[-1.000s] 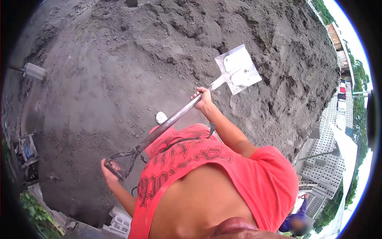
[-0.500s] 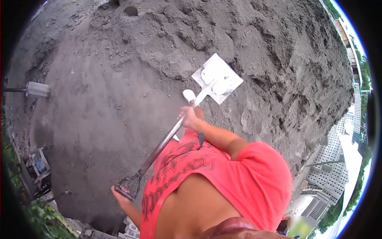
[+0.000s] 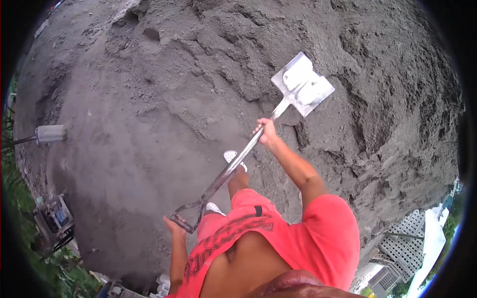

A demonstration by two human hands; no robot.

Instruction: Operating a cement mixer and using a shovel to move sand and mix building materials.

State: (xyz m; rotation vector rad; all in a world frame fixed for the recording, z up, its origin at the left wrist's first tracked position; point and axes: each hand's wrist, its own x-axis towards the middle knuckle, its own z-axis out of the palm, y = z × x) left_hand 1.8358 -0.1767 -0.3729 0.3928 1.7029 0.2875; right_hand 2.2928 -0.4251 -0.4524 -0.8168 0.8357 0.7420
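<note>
Item: long-handled steel shovel with a flat, square, pale-metal blade (image 3: pixel 302 84), a straight grey shaft and a D-shaped loop grip at the near end

Position: held in the air over a broad mound of dark grey sand (image 3: pixel 164 99); blade clear of the surface, face up and showing no load, above a cut, lumpy bank of the same sand

Long axis: runs on a diagonal from lower left to upper right of the head view, loop grip close to the body, blade far out ahead and to the person's right

Right hand (image 3: pixel 268 133): wrapped shut around the shaft well up toward the blade, arm stretched forward; this is the hand nearer the blade, which lies just beyond it, up and to the right

Left hand (image 3: pixel 175 226): at the loop grip by the hip, fingers closed on the crossbar, arm bent back along the body; well apart from the blade

Relation of note: both hands sit on one line with the blade, the right leading, the left trailing at the tail end

Surroundings: white shoes (image 3: pixel 233 157) on the sand below the shaft; red shorts and red shirt; a grey cylindrical tamper head on a thin rod (image 3: pixel 50 133) lying at the left edge of the mound, far from both hands
</note>
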